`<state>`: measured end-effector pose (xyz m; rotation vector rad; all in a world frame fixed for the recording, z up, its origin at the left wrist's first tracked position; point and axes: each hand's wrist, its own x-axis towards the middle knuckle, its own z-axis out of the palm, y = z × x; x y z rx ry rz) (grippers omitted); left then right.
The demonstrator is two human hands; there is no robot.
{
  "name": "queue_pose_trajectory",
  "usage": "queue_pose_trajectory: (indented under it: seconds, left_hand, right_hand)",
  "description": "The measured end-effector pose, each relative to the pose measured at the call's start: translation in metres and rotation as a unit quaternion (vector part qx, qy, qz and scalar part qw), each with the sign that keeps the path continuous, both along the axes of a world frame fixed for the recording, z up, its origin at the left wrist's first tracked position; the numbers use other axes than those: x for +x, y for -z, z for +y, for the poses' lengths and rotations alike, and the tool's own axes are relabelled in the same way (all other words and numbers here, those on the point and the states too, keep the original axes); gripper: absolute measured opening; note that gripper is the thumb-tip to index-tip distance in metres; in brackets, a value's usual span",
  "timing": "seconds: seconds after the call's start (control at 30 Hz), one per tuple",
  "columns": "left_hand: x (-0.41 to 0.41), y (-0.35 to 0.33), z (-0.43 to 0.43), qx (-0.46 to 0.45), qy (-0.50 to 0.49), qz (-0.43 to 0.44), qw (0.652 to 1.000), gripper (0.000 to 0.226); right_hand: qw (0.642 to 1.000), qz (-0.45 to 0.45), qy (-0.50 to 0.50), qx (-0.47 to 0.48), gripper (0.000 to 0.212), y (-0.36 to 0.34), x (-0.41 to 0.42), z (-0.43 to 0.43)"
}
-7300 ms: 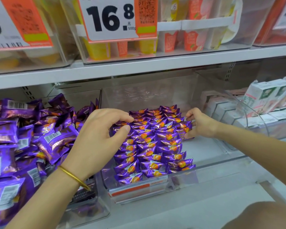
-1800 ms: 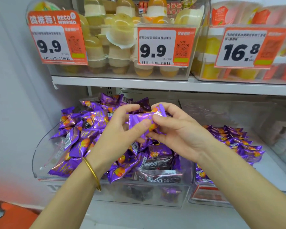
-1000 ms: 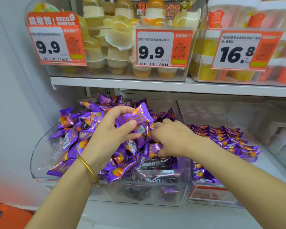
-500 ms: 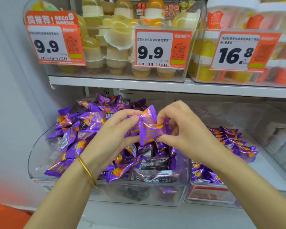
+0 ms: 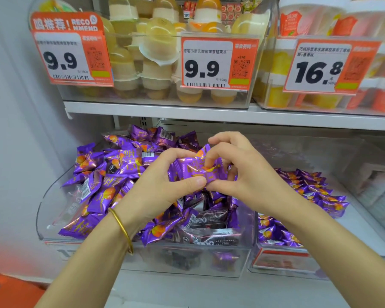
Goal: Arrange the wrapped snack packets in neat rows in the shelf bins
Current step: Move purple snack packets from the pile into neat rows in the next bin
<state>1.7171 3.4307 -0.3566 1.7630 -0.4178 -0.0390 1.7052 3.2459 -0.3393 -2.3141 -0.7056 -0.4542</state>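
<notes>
Both hands hold a small stack of purple snack packets (image 5: 195,168) above the left clear bin (image 5: 53,210). My left hand (image 5: 162,185) grips the stack from the left, thumb underneath. My right hand (image 5: 238,172) pinches it from the right, fingers curled over the top edge. Beneath them the left bin is heaped with loose purple packets (image 5: 111,172) lying at all angles. The right clear bin (image 5: 276,261) holds purple packets in neat rows (image 5: 311,190).
A white shelf board (image 5: 209,114) runs just above the bins. It carries clear bins of jelly cups (image 5: 151,54) with orange price tags (image 5: 216,63). A grey wall (image 5: 16,141) closes off the left side. White boxes (image 5: 378,174) show dimly at far right.
Since a second ago my right hand has come up out of the pile with another packet and joined it to those in my left hand. The stack has shifted a little to the right.
</notes>
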Motion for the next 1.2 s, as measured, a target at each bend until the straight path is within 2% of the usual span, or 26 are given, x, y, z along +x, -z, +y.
queue_pose_trajectory:
  seconds: [0.13,0.2,0.3,0.5,0.7,0.93,1.13,1.2]
  left_hand:
    - [0.0,-0.001,0.0,-0.019,0.005,-0.012,1.0,0.046]
    - [-0.001,-0.002,-0.001,-0.026,0.012,-0.009,1.0,0.047]
    - [0.0,0.001,-0.003,-0.046,0.031,0.004,0.998,0.047]
    - [0.0,0.002,-0.002,-0.041,0.048,-0.005,0.998,0.043]
    - [-0.002,-0.001,-0.005,-0.106,0.069,-0.009,0.992,0.043]
    - [-0.006,-0.003,-0.005,-0.101,0.109,-0.001,0.989,0.041]
    - [-0.005,-0.001,-0.004,-0.079,0.114,-0.006,0.99,0.043]
    - [-0.004,-0.001,-0.004,-0.058,0.114,-0.02,0.992,0.039]
  right_hand:
    - [0.999,0.047,-0.002,0.015,0.06,-0.003,-0.001,-0.002]
    - [0.998,0.055,0.004,0.003,0.069,-0.003,-0.001,-0.003]
    - [0.998,0.053,0.023,-0.021,0.063,-0.005,0.0,-0.003]
    - [0.994,0.105,0.015,0.004,0.051,-0.009,-0.001,-0.004]
    - [0.974,0.193,-0.049,0.108,0.058,-0.008,0.001,-0.012]
    - [0.971,0.195,-0.048,0.129,0.045,-0.007,0.001,-0.012]
    - [0.985,0.153,-0.025,0.077,0.04,-0.007,0.001,-0.013]
    - [0.974,0.19,-0.054,0.11,0.041,-0.008,0.0,-0.016]
